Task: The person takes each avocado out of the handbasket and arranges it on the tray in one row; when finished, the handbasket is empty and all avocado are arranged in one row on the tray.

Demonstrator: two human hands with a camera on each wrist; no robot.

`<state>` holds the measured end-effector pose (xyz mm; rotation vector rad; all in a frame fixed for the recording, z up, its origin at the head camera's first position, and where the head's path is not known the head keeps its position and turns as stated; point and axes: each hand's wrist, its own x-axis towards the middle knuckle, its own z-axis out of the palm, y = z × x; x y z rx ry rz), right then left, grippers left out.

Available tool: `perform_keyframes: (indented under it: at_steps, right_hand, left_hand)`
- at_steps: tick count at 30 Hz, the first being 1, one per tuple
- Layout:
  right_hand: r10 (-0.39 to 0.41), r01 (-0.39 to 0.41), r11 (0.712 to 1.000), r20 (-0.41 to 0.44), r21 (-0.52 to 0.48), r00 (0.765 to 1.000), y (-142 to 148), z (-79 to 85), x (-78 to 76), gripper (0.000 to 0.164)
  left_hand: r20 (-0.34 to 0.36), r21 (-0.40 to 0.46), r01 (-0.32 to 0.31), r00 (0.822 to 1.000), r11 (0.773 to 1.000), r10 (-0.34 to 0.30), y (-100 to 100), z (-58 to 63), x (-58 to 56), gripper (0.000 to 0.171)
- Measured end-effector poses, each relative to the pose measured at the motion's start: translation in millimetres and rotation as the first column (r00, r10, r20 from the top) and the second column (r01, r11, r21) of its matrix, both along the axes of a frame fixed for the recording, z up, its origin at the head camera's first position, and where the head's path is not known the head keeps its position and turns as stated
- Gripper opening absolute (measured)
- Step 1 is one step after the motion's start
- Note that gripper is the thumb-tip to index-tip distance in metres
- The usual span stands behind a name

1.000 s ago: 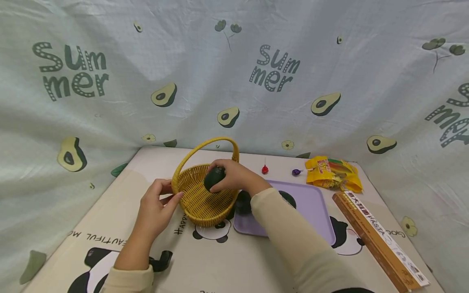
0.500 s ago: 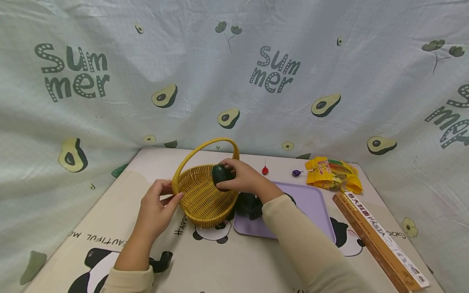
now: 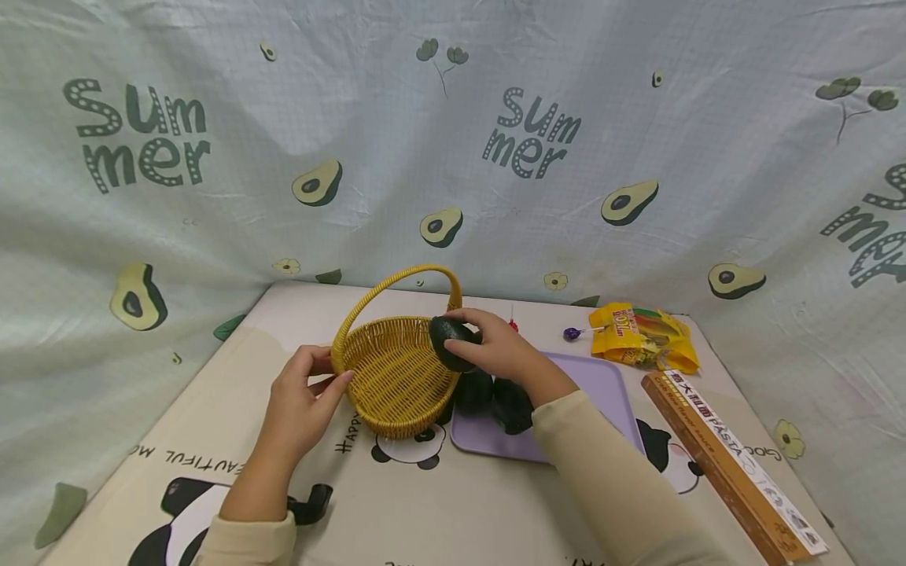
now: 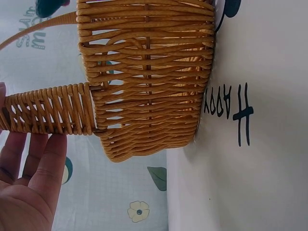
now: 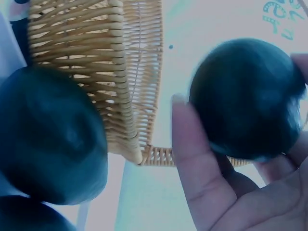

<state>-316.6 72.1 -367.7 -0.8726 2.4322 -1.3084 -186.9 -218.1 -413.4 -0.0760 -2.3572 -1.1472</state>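
My left hand (image 3: 304,401) holds the yellow wicker basket (image 3: 399,428) at the left base of its arched handle. In the left wrist view the fingers (image 4: 50,166) lie against the woven handle (image 4: 50,110). A dark green avocado (image 3: 447,343) is pinched between the thumb and fingers of my right hand (image 3: 499,346), above the basket's right rim. The basket's visible floor is bare. Two more dark avocados, a left one (image 3: 473,391) and a right one (image 3: 511,405), lie on the lilac tray (image 3: 602,385); my right forearm covers part of it.
Beyond the tray are a purple lollipop (image 3: 572,334), a red lollipop (image 3: 513,325) partly hidden by my right hand, and a yellow candy bag (image 3: 647,338). A long pasta box (image 3: 736,464) lies at the right. A printed cloth (image 3: 524,228) hangs behind the table.
My right hand has moved right with the avocado, from over the basket's middle to its right rim. More of the avocados on the tray shows. The left hand and basket stay put.
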Motion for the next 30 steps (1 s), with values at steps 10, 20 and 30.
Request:
perform_keyframes:
  at_steps: [10, 20, 30]
  right_hand:
    - [0.015, -0.014, 0.999, 0.020, -0.042, 1.000, 17, -2.7, 6.9, 0.034]
    - [-0.020, 0.023, 1.000, -0.135, 0.021, 0.991, 36, -3.7, 14.4, 0.048]
    - [-0.074, 0.073, 0.997, -0.098, -0.010, 0.992, 54, -7.3, 20.4, 0.047]
  left_hand:
    - [-0.018, 0.006, 0.011, 1.000, 1.000, -0.011, 0, 1.3, -0.5, 0.035]
    - [-0.017, 0.016, 0.015, 1.000, 1.000, -0.015, 1, 0.1, -0.6, 0.036]
    - [-0.014, 0.018, 0.009, 1.000, 1.000, -0.008, 0, -0.9, -0.5, 0.035]
